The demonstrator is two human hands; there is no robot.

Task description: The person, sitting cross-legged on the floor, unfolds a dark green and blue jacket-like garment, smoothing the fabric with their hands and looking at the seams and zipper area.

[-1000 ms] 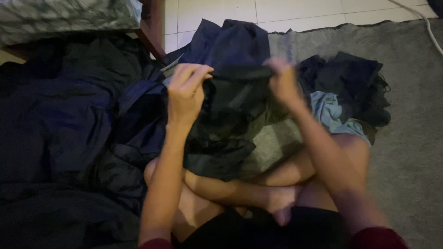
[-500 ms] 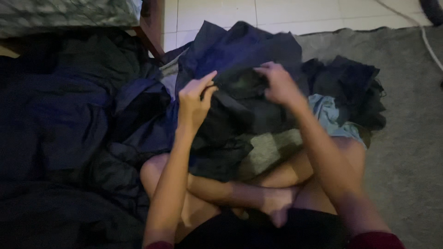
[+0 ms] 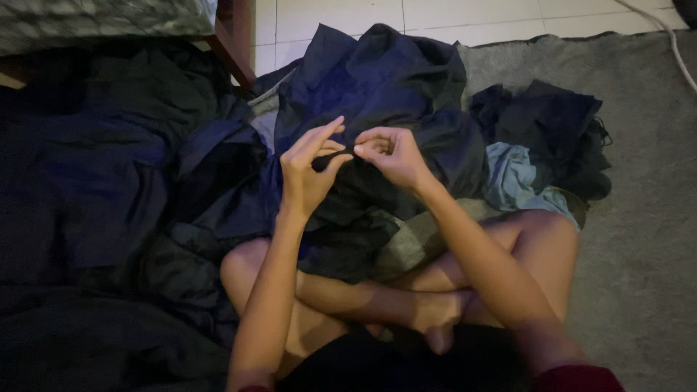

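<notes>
A grey rug (image 3: 639, 239) lies under heaps of dark clothes (image 3: 109, 218) (left and ahead). A light blue garment (image 3: 519, 178) sits right. Left hand (image 3: 308, 174) and right hand (image 3: 392, 156) pinch a dark garment (image 3: 356, 210) over crossed legs.

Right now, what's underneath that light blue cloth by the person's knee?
The light blue cloth lies on the grey rug, with black clothes overlapping its top edge. Anything directly beneath it is covered.

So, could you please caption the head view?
Left hand and right hand pinch dark cloth over piled clothes.
</notes>
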